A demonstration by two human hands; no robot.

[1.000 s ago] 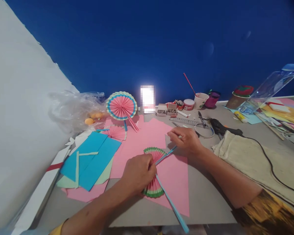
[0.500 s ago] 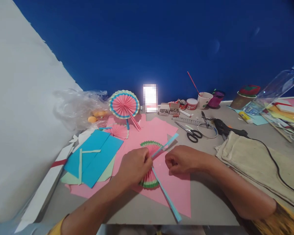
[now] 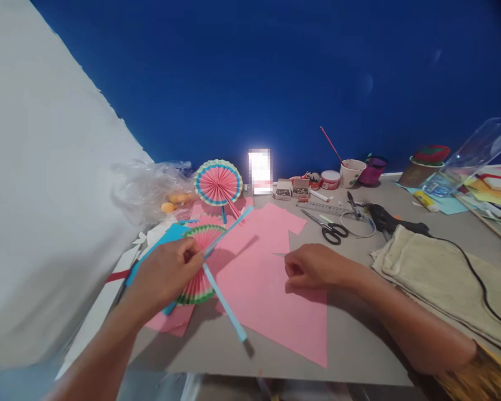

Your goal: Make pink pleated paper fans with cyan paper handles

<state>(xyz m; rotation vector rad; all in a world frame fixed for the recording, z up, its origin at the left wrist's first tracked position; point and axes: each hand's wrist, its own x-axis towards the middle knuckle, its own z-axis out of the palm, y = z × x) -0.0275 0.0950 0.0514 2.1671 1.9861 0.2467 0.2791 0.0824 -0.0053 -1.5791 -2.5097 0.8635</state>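
Observation:
A pleated pink paper fan with a green-and-white edge is pinched at its middle by my left hand, whose fingers cover the centre. Two light blue paper strips stick out from the fan, one up and to the right, the other down toward the table's front. My right hand is curled closed over the right part of the pink paper sheet, apart from the fan. What its fingers hold, if anything, is hidden.
Blue paper lies behind my left hand. A finished round fan stands at the back, with a plastic bag to its left. Scissors, a ruler, a glue gun and a folded cloth lie to the right.
My left hand has carried the fan and its blue strips to the left, off the middle of the pink sheet. My right hand stays nearly in place, still closed.

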